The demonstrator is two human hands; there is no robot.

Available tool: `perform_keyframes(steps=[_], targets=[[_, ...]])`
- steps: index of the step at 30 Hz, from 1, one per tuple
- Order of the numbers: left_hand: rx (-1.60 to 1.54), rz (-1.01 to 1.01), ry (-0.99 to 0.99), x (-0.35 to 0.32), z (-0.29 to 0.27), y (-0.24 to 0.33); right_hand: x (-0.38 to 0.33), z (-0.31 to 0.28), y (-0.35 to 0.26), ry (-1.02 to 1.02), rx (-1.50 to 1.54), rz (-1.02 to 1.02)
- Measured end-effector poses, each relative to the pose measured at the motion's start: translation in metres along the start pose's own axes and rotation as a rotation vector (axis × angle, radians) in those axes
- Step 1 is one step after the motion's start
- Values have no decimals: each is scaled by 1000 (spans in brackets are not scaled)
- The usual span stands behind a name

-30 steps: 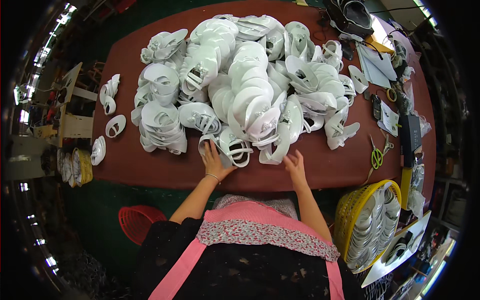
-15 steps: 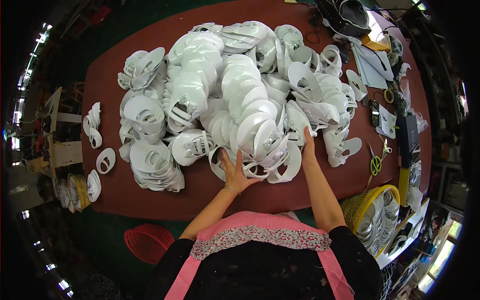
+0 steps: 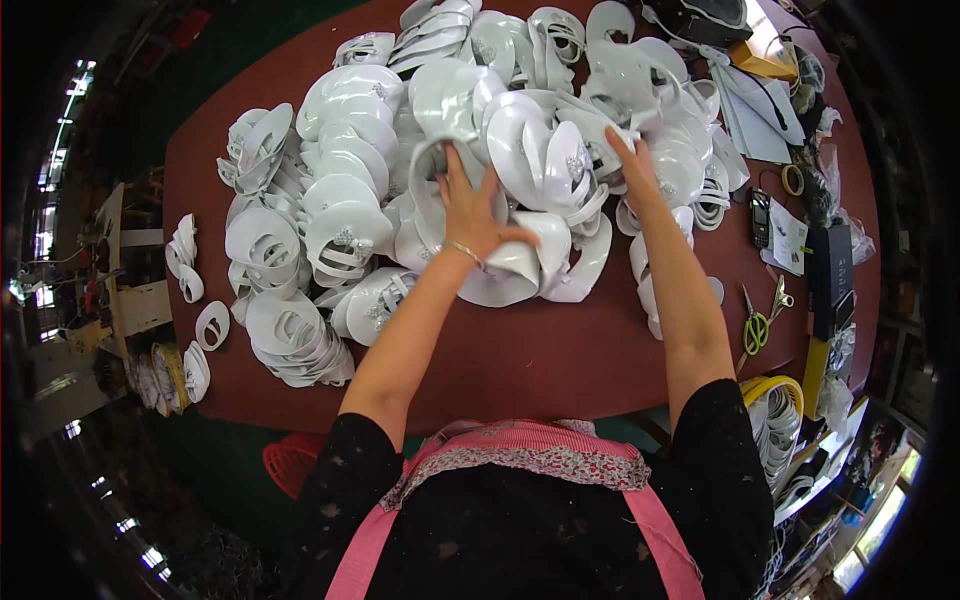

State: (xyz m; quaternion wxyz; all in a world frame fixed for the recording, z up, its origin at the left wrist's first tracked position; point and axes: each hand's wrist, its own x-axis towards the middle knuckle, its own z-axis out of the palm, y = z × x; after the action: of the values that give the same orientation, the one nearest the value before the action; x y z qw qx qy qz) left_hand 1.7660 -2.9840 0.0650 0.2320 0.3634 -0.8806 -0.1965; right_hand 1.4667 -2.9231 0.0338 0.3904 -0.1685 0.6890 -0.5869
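At the far left edge of the dark red tabletop (image 3: 520, 360) we see a few loose white pieces (image 3: 186, 258) lying apart from the rest. Moving right, a big heap of white curved plastic pieces (image 3: 340, 215) covers most of the surface, many nested in stacks. Our left hand (image 3: 470, 210) lies flat on the middle of this heap, its fingers (image 3: 455, 170) spread wide and pressing on the white shells; a thin bracelet sits at the wrist. Just beside it, our right hand (image 3: 632, 170) reaches a little farther in, fingers (image 3: 615, 143) stretched out and slightly apart, resting on the pieces at the right side of the heap without clasping any one of them. Farther right, clear of the heap, green-handled scissors (image 3: 755, 325) lie on the tabletop, with a small dark phone-like device (image 3: 760, 215) above them. At the lower right edge a yellow basket (image 3: 775, 385) holds more white pieces.
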Motion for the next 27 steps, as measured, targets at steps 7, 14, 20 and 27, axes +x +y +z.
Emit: perform_keyframes(steps=[7,14,20,27], targets=[[100,-96,-169,-2,-34,-41,-55,3,6,110,-382,-271],[-32,-102,-107,-124,-62,-7,-250,0,72,10,-1003,-595],[308,-183,-371,-137,-25,-30,-166,-6,120,10,-1241,-829],[242,-83,-234,-87,-32,-47,-146,4,26,-52,-1135,-834]])
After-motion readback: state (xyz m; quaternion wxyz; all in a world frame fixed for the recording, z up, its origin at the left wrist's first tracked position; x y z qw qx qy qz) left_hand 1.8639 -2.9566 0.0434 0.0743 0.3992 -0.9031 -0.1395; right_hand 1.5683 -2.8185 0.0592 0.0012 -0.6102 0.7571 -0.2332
